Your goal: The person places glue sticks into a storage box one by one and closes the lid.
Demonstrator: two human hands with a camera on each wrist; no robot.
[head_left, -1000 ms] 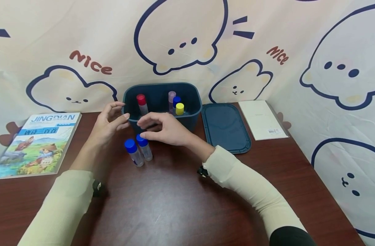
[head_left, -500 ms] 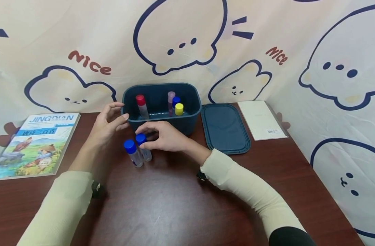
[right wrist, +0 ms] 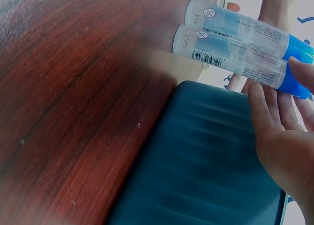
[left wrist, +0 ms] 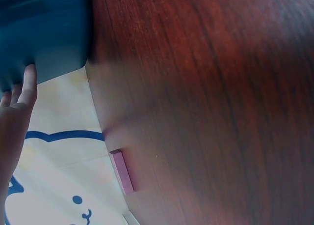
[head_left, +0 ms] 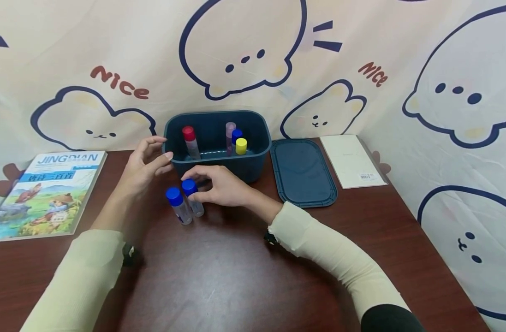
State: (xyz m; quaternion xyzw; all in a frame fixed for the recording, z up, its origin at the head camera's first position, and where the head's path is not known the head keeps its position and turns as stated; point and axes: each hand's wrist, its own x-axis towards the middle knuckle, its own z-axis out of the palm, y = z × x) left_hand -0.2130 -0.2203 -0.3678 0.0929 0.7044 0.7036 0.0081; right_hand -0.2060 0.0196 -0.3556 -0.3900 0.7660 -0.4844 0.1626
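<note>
Two clear glue sticks with blue caps stand upright side by side on the table. My right hand (head_left: 221,186) is at the right-hand glue stick (head_left: 199,210), pinching its blue cap between thumb and fingers. The other glue stick (head_left: 184,215) stands close on its left, untouched. Behind them is a dark teal bin (head_left: 253,171). My left hand (head_left: 142,166) rests its fingertips against the bin's left side, with relaxed fingers. Inside the bin stand a red-capped stick (head_left: 190,140), a purple one (head_left: 229,131), a blue-capped one (head_left: 237,134) and a yellow-capped one (head_left: 241,146).
A flat teal lid (head_left: 304,173) lies right of the bin, beside a white booklet (head_left: 352,161). An illustrated book (head_left: 49,193) lies at the left. The left wrist view shows a pink bar (left wrist: 122,173) by the printed cloth wall (left wrist: 68,185).
My right hand has come down from above the bin's front edge and closed its thumb and fingers about the right-hand glue stick's cap. The left hand has stayed at the bin.
</note>
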